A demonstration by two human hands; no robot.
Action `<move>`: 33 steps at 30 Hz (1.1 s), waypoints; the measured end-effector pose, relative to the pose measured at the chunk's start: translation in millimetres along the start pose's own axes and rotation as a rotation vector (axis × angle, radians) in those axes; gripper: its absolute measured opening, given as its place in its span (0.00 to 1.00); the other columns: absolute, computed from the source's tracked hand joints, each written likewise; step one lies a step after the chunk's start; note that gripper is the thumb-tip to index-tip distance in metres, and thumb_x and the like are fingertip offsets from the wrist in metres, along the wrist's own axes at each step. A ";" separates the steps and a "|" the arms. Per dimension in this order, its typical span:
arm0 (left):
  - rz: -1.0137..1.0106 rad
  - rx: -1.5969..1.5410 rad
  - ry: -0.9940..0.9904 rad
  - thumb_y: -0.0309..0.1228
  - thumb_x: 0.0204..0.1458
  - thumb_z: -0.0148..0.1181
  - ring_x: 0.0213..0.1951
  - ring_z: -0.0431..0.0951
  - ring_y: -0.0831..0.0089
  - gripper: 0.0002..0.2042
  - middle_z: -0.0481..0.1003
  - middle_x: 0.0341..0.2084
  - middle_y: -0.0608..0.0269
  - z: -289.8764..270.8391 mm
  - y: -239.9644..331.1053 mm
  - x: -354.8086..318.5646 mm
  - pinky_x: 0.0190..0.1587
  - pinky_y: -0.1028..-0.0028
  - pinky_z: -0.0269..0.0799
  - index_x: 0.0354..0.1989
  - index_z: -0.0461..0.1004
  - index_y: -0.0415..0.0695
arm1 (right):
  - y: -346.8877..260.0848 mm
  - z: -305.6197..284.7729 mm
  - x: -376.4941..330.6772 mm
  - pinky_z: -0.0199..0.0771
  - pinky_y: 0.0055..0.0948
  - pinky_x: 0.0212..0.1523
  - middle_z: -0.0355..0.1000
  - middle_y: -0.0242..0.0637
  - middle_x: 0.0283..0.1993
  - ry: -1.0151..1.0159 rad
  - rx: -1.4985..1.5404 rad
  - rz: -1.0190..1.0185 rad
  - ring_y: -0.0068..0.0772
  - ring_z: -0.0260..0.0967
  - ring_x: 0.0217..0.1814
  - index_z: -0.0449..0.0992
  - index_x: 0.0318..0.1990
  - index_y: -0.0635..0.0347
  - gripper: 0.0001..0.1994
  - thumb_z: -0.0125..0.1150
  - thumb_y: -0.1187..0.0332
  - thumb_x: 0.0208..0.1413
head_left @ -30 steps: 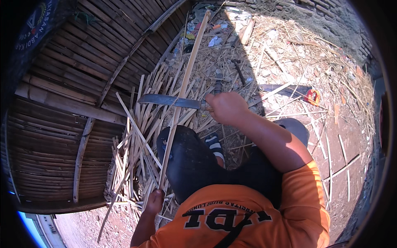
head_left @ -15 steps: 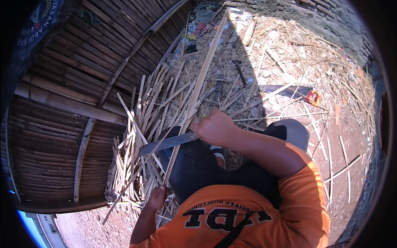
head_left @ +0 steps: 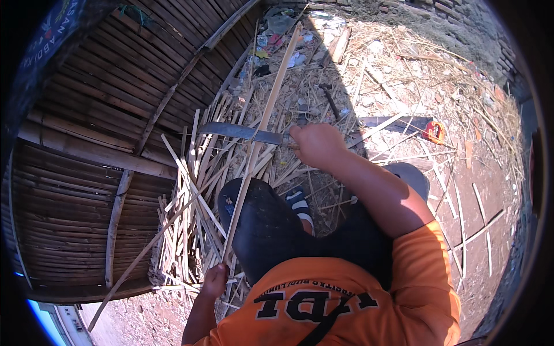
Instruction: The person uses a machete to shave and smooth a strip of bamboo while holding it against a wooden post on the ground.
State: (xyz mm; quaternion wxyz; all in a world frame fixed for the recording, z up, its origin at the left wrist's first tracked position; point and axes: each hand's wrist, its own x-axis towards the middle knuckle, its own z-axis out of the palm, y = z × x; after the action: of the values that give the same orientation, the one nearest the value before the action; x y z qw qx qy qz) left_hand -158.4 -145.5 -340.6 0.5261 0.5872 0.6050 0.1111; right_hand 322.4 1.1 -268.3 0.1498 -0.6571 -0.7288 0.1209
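Observation:
A long pale bamboo strip (head_left: pixel 273 95) runs from near my lap up toward the far wall, passing over my left knee. My left hand (head_left: pixel 216 279) is closed around its near end. In my right hand (head_left: pixel 317 145) is the handle of a machete (head_left: pixel 231 131), its dark blade pointing left. The blade crosses the strip around the middle of its length; whether it is cut into the strip I cannot tell. A thin sliver of bamboo (head_left: pixel 141 259) slants down to the left beside the strip.
A heap of bamboo strips (head_left: pixel 182 230) lies left of my legs, against a slatted bamboo wall (head_left: pixel 75 213). A handsaw (head_left: pixel 398 124) with an orange handle lies on the right among shavings. Rubbish and a wood block (head_left: pixel 341 45) lie farther off, before a brick wall (head_left: pixel 461 29).
My right hand has pushed the machete away from me along the strip, from over the left knee to beyond it. My left hand stays put. The thin sliver has shifted left and down.

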 end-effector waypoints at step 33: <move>0.106 0.251 0.100 0.49 0.70 0.38 0.22 0.60 0.80 0.27 0.62 0.15 0.70 -18.9 -37.9 -21.9 0.26 0.72 0.56 0.22 0.65 0.42 | 37.2 21.6 23.6 0.73 0.42 0.36 0.76 0.38 0.26 0.198 -0.245 -0.201 0.44 0.78 0.30 0.74 0.36 0.54 0.08 0.63 0.66 0.49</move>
State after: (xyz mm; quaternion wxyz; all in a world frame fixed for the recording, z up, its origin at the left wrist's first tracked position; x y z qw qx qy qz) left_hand -200.7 -165.3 -350.1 0.4111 0.6733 0.6077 0.0910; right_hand 346.4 29.0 -300.8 0.1512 -0.6030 -0.7817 -0.0495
